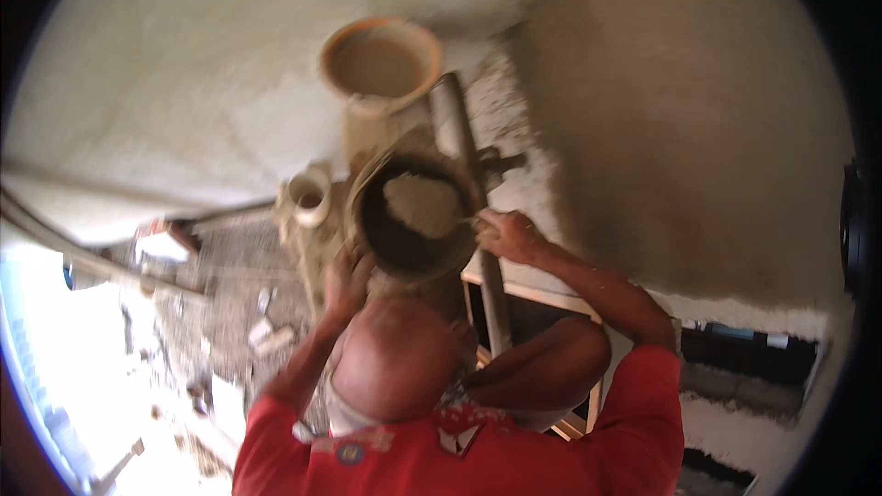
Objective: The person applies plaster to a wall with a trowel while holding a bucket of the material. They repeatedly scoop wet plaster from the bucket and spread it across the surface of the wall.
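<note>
Right hand point(508, 235): fingers curled tight round a short handle point(482, 229) at the bucket's right rim, thin end pointing inward. Left hand point(345, 277): fingers bent, at the bucket's lower left side; blurred, can't tell if they grip it. Bucket point(413, 263), dark, mouth toward camera, sits between the hands; heap of grey-brown mortar point(423, 205) inside. Pole point(496, 303) runs just right of bucket, passing near the right hand. White cup point(310, 199) left of bucket, on a mud-crusted board point(308, 253). Orange-rimmed bowl point(379, 60), brownish contents, beyond bucket. Red shirt point(404, 468) and bent right leg point(551, 363) nearer. Rough brown wall point(689, 129) at right; littered floor point(239, 294) below left.
</note>
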Demonstrator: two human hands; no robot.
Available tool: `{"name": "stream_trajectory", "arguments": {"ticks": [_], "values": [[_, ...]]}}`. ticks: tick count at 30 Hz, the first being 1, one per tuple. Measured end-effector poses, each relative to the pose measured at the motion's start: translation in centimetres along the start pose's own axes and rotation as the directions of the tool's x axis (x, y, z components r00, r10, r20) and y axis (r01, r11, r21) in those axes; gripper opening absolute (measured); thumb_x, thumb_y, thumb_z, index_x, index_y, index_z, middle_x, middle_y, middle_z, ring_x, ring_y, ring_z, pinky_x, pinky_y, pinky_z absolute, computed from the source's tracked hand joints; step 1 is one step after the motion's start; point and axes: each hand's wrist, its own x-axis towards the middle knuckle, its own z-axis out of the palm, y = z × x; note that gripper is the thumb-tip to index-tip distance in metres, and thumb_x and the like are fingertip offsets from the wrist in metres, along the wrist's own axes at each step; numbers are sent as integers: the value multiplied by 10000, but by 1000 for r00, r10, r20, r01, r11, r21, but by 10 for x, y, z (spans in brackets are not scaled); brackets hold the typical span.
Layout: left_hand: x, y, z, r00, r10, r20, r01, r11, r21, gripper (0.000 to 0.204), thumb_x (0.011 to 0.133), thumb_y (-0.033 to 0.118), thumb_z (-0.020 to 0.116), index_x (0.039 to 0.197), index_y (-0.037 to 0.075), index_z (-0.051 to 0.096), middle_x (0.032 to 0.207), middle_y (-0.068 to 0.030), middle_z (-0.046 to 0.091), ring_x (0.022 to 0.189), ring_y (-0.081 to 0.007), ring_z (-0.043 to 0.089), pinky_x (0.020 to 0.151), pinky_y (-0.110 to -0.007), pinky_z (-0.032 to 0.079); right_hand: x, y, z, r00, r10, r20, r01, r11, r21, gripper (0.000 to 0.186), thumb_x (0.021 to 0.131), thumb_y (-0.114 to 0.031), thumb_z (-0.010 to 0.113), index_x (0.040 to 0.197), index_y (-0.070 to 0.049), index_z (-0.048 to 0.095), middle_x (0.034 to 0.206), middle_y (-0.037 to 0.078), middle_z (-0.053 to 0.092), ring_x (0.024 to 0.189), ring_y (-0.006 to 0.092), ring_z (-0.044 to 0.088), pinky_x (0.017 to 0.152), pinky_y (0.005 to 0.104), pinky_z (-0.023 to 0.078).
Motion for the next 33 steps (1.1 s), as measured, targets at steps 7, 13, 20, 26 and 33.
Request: {"name": "stream_trajectory", "arguments": {"ticks": [7,13,20,26,33], "values": [[0,-30,-16,998,-58,-25,49,960,-274,260,929,104,562,1132,-44,630,884,-75,690,699,-103,601,606,-275,500,-24,-88,-144,973,-33,-228,29,999,-22,492,807,-269,778,1188,-18,593,1003,207,687,943,354,678,843,433,535],[-2,-12,-13,999,29,-33,-35,983,-183,248,930,98,546,1126,-26,636,850,-63,680,694,-94,589,597,-270,482,-86,-157,-269,974,-18,-225,18,1000,-3,553,824,-335,746,1207,35,597,940,134,675,850,229,661,754,344,546],[2,-43,-17,999,40,15,-34,957,-289,282,929,99,549,1165,-35,624,835,-65,676,679,-115,591,566,-308,479,-101,-87,-301,743,539,-398,-419,837,351,599,917,-377,672,1338,27,535,882,95,659,769,192,626,694,352,526],[-6,-25,-17,997,-56,-47,48,986,-157,300,916,126,587,1166,-36,624,851,-61,680,741,-107,599,639,-272,481,-167,-41,-385,346,436,-831,-598,785,163,523,967,-339,610,1339,14,506,1021,90,631,770,161,614,704,327,534],[-1,-20,0,995,-101,-22,95,978,-188,285,911,168,617,1110,-35,628,817,-90,688,709,-159,641,622,-320,502,-85,-62,-202,977,107,-183,-141,973,-182,393,860,-227,654,1217,-66,617,1016,227,673,904,351,675,806,458,538]]}}
